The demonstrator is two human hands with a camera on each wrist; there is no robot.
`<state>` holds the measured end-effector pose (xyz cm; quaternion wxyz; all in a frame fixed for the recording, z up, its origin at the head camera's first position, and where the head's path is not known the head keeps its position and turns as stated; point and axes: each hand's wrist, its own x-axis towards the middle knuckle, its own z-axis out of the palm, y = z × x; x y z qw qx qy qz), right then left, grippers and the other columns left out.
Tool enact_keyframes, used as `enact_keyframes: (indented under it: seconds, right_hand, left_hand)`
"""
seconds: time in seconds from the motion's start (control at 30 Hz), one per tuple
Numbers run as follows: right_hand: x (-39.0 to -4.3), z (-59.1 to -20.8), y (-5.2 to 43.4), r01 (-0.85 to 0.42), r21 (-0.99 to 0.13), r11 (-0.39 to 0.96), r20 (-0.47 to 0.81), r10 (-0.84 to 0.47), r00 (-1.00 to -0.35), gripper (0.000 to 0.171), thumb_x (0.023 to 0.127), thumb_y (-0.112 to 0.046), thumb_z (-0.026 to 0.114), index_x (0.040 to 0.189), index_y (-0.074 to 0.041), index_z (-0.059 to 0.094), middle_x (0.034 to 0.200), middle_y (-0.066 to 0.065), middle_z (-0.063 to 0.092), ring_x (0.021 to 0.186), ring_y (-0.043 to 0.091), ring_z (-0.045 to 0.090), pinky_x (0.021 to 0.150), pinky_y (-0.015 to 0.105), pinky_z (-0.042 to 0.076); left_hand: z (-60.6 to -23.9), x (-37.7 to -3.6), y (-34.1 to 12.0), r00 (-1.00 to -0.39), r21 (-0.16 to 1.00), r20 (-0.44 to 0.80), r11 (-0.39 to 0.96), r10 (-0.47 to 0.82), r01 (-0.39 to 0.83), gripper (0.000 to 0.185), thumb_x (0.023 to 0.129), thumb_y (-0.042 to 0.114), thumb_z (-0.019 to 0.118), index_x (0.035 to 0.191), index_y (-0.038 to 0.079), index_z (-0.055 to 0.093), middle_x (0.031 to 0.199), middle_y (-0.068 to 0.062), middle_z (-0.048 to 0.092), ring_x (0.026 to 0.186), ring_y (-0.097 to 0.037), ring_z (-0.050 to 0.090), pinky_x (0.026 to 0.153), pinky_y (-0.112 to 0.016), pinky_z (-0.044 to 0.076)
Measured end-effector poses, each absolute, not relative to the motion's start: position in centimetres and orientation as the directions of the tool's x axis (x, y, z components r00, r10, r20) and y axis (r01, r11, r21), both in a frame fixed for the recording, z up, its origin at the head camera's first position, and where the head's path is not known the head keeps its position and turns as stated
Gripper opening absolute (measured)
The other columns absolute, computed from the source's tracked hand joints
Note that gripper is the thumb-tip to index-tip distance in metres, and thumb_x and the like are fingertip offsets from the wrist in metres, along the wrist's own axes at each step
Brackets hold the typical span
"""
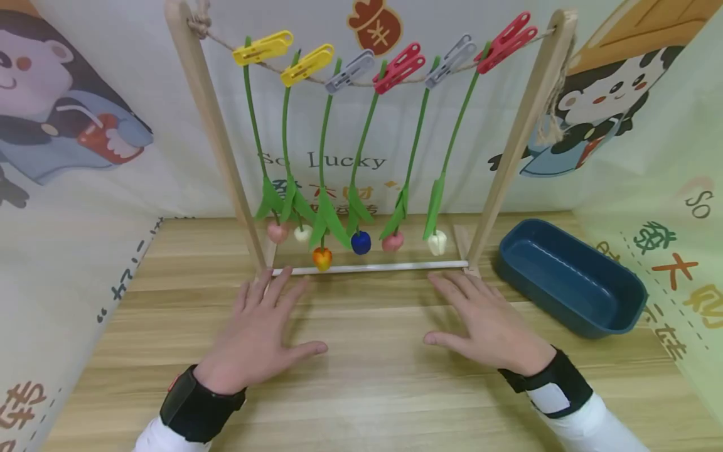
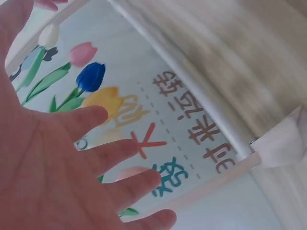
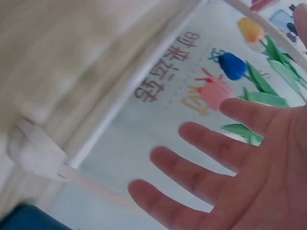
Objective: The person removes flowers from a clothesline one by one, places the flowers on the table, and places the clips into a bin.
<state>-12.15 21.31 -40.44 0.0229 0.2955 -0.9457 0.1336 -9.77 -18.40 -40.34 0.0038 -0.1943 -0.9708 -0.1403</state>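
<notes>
6 tulips [image 1: 361,242], hung heads down on green stems from a sagging rope [image 1: 220,40], each stem end pinched by 1 of 6 clips [image 1: 399,68]; flowers from left to right pink, white, orange, blue, pink, white; clips in the same order yellow, yellow, grey, red, grey, red; orange flower lowest in the row, just above the rod or overlapping its line in the head view; rope strung between the tops of 2 wooden posts [image 1: 214,119], with a knot at the left top and a frayed tail on the right outer side; white rod [image 1: 373,268] running between the posts' feet, low over the table [image 1: 373,395].

Left hand [image 1: 257,339]: back upward, fingers straight and spread, thumb out to the right; nothing in grasp; fingertips near the rod's left end. Right hand [image 1: 488,326]: likewise outstretched, thumb out to the left; nothing in grasp; fingertips near the rod's right end; for the 2 hands, contact with the table not clear.

Blue basin [image 1: 570,273] set aslant on the table, right of the right post; pale backdrop [image 1: 186,182] behind, printed with cartoon figures, characters and "So Lucky"; black bands [image 1: 203,405] round 2 wrists, above white sleeves [image 1: 593,427].
</notes>
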Motion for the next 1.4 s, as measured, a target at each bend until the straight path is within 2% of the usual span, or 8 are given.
enact_keyframes:
  seconds: [0.2, 0.47, 0.67, 0.87, 1.0, 1.07, 1.23, 1.4]
  right_hand:
    - [-11.6, -37.5, 21.1, -0.597, -0.248, 0.763, 0.144, -0.58, -0.802, 0.094, 0.092, -0.073, 0.067, 0.16, -0.013, 0.046, 0.153, 0.019, 0.054, 0.135, 0.047, 0.056, 0.105, 0.063, 0.05]
    - [-11.0, -32.7, 20.5, -0.636, -0.154, 0.757, 0.166, -0.614, -0.771, 0.083, 0.092, -0.074, 0.066, 0.149, -0.014, 0.059, 0.132, 0.011, 0.069, 0.107, 0.031, 0.072, 0.088, 0.052, 0.06]
    - [-11.5, -29.2, 19.6, -0.691, -0.083, 0.718, 0.233, -0.66, -0.714, 0.08, 0.092, -0.075, 0.065, 0.135, -0.008, 0.068, 0.117, 0.007, 0.074, 0.092, 0.024, 0.074, 0.077, 0.045, 0.063]
    - [-12.5, -25.5, 18.2, -0.743, -0.024, 0.669, 0.31, -0.701, -0.642, 0.067, 0.095, -0.07, 0.066, 0.123, -0.009, 0.071, 0.108, 0.004, 0.074, 0.079, 0.02, 0.071, 0.068, 0.041, 0.061]
    - [-13.4, -23.3, 17.0, -0.774, 0.01, 0.634, 0.378, -0.719, -0.584, 0.069, 0.1, -0.074, 0.051, 0.115, -0.01, 0.071, 0.095, 0.002, 0.073, 0.066, 0.015, 0.063, 0.056, 0.036, 0.055]
    - [-13.9, -22.3, 16.3, -0.794, 0.032, 0.607, 0.417, -0.73, -0.541, 0.067, 0.102, -0.071, 0.05, 0.113, -0.009, 0.072, 0.091, 0.002, 0.072, 0.061, 0.014, 0.058, 0.053, 0.034, 0.052]
    - [-15.2, -19.8, 14.4, -0.822, 0.092, 0.563, 0.507, -0.737, -0.448, 0.041, 0.101, -0.046, 0.073, 0.112, -0.006, 0.073, 0.094, 0.004, 0.072, 0.065, 0.017, 0.059, 0.056, 0.036, 0.052]
    - [-16.5, -17.1, 11.9, -0.837, 0.127, 0.532, 0.594, -0.717, -0.365, 0.031, 0.102, -0.032, 0.075, 0.111, -0.002, 0.072, 0.096, 0.01, 0.071, 0.078, 0.026, 0.062, 0.068, 0.042, 0.054]
  left_hand:
    - [-38.9, -9.7, -18.8, -0.909, 0.259, 0.179, 0.873, 0.376, 0.412, 0.107, 0.086, 0.084, 0.063, 0.158, 0.007, 0.044, 0.159, -0.023, 0.042, 0.149, -0.049, 0.033, 0.118, -0.072, 0.026]
    - [-36.6, -10.4, -19.2, -0.829, 0.281, 0.433, 0.821, 0.354, 0.497, 0.086, 0.088, 0.059, 0.082, 0.139, -0.005, 0.057, 0.133, -0.022, 0.061, 0.12, -0.041, 0.061, 0.1, -0.059, 0.052]
    - [-34.5, -11.0, -19.1, -0.722, 0.287, 0.613, 0.76, 0.321, 0.582, 0.073, 0.089, 0.03, 0.087, 0.144, -0.004, 0.053, 0.135, -0.021, 0.063, 0.122, -0.039, 0.06, 0.103, -0.054, 0.05]
    - [-32.2, -12.0, -18.5, -0.644, 0.318, 0.736, 0.733, 0.209, 0.602, 0.041, 0.097, 0.015, 0.077, 0.127, -0.007, 0.061, 0.12, -0.021, 0.065, 0.113, -0.038, 0.061, 0.098, -0.05, 0.051]
    - [-30.8, -12.7, -18.0, -0.627, 0.356, 0.771, 0.738, 0.114, 0.573, 0.045, 0.097, 0.01, 0.077, 0.132, -0.01, 0.059, 0.119, -0.026, 0.063, 0.107, -0.039, 0.061, 0.088, -0.048, 0.054]
    - [-30.2, -13.1, -17.7, -0.62, 0.388, 0.781, 0.724, 0.07, 0.571, 0.046, 0.096, 0.007, 0.078, 0.134, -0.01, 0.058, 0.121, -0.026, 0.063, 0.108, -0.039, 0.061, 0.087, -0.047, 0.054]
    - [-28.9, -14.0, -16.8, -0.583, 0.418, 0.812, 0.703, -0.005, 0.575, 0.043, 0.1, 0.006, 0.071, 0.138, -0.01, 0.056, 0.13, -0.025, 0.062, 0.117, -0.036, 0.06, 0.094, -0.047, 0.054]
    - [-28.0, -15.2, -16.0, -0.548, 0.438, 0.835, 0.671, -0.056, 0.598, 0.048, 0.103, 0.003, 0.066, 0.148, -0.007, 0.052, 0.14, -0.024, 0.059, 0.128, -0.034, 0.058, 0.105, -0.046, 0.052]
